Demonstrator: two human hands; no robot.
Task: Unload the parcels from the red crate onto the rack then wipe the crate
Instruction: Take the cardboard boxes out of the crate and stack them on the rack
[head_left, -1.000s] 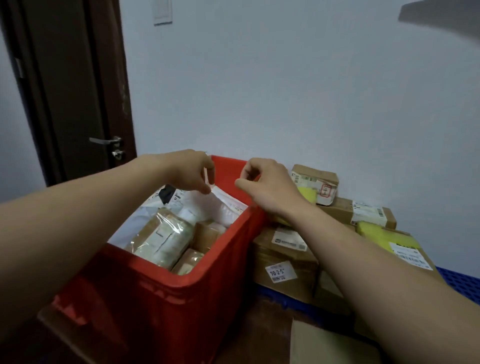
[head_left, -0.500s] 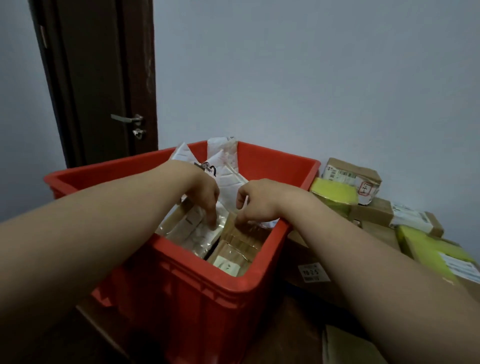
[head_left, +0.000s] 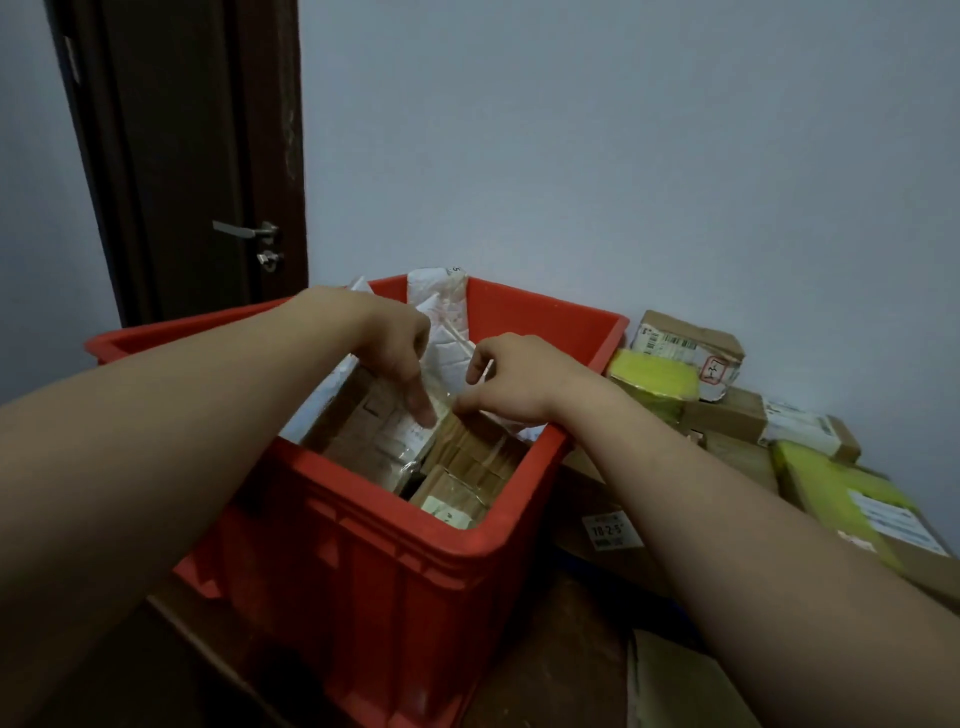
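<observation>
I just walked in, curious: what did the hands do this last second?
Both hands went down from above the parcels into the red crate. The left hand now touches a clear-wrapped parcel, the right hand a brown taped parcel beside it; a firm grip is not clear. Nothing has been lifted out; the boxes beside the crate stayed put.

Red crate (head_left: 415, 571) – brown, white pkgs (head_left: 467, 457); yellow-green parcel (head_left: 652, 379).
</observation>
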